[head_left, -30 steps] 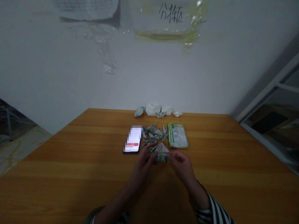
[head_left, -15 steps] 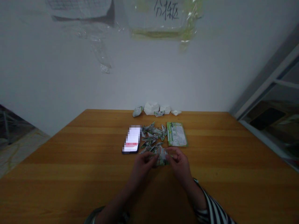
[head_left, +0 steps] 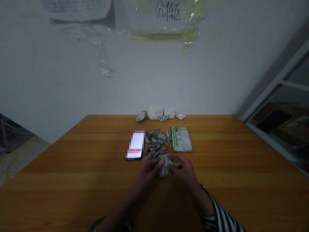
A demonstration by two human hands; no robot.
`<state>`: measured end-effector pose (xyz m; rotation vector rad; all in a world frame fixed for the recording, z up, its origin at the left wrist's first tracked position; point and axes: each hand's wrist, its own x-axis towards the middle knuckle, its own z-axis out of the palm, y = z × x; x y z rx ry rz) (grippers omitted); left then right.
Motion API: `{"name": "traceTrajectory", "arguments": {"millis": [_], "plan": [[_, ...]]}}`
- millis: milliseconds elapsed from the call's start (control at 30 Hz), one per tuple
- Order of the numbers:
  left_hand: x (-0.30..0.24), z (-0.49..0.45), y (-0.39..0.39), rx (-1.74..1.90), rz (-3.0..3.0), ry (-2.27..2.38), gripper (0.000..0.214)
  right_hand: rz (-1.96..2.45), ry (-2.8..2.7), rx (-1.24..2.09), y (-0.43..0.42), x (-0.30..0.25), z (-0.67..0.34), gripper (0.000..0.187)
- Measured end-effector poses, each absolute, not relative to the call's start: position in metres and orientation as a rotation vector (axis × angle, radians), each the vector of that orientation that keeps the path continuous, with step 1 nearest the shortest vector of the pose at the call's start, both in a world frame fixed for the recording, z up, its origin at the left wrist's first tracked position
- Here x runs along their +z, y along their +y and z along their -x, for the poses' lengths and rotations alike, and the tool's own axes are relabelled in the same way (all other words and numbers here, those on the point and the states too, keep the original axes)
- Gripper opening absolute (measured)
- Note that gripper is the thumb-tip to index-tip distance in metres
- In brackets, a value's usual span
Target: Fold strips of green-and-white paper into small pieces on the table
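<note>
A small printed, folded paper piece (head_left: 164, 166) is pinched between both of my hands just above the wooden table (head_left: 72, 167). My left hand (head_left: 147, 172) grips its left side with closed fingers. My right hand (head_left: 184, 170) grips its right side, fingers curled over it. Just beyond my hands lies a pile of several folded paper pieces (head_left: 156, 141).
A phone (head_left: 135, 145) with a lit screen lies left of the pile. A green printed sheet (head_left: 182, 139) lies to its right. White and printed folded paper shapes (head_left: 159, 113) sit at the table's far edge against the wall. A metal frame (head_left: 277, 87) stands at right.
Both hands have drawn closer together around the paper piece, which now looks more compact. The view has shifted slightly.
</note>
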<state>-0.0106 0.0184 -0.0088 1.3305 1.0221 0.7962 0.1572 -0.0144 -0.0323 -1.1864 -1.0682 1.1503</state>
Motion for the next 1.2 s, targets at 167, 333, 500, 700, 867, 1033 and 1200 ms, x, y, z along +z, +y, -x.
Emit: {"name": "traceTrajectory", "arguments": {"millis": [167, 333, 500, 700, 867, 1033, 1200], "plan": [[-0.003, 0.018, 0.020, 0.823, -1.206, 0.890, 0.050, 1.060, -1.045, 1.185, -0.012, -0.030, -0.161, 0.036], [-0.003, 0.016, 0.019, 0.895, -1.332, 0.968, 0.027, 1.152, -1.036, 1.020, -0.012, -0.033, -0.158, 0.020], [0.001, 0.019, 0.018, 0.952, -1.466, 1.068, 0.021, 1.148, -1.042, 1.084, -0.011, -0.035, -0.159, 0.019], [0.006, 0.016, 0.018, 0.946, -1.413, 1.072, 0.025, 1.079, -1.045, 1.177, -0.011, -0.033, -0.161, 0.029], [0.001, 0.017, 0.020, 0.953, -1.448, 1.112, 0.027, 1.073, -1.054, 1.172, -0.011, -0.033, -0.163, 0.030], [-0.003, 0.022, 0.021, 1.005, -1.725, 1.181, 0.019, 1.243, -1.320, 0.848, -0.014, -0.034, -0.167, 0.019], [-0.008, 0.021, 0.019, 0.999, -2.051, 1.222, 0.014, 1.386, -1.723, 0.284, -0.019, -0.031, -0.170, 0.013]]}}
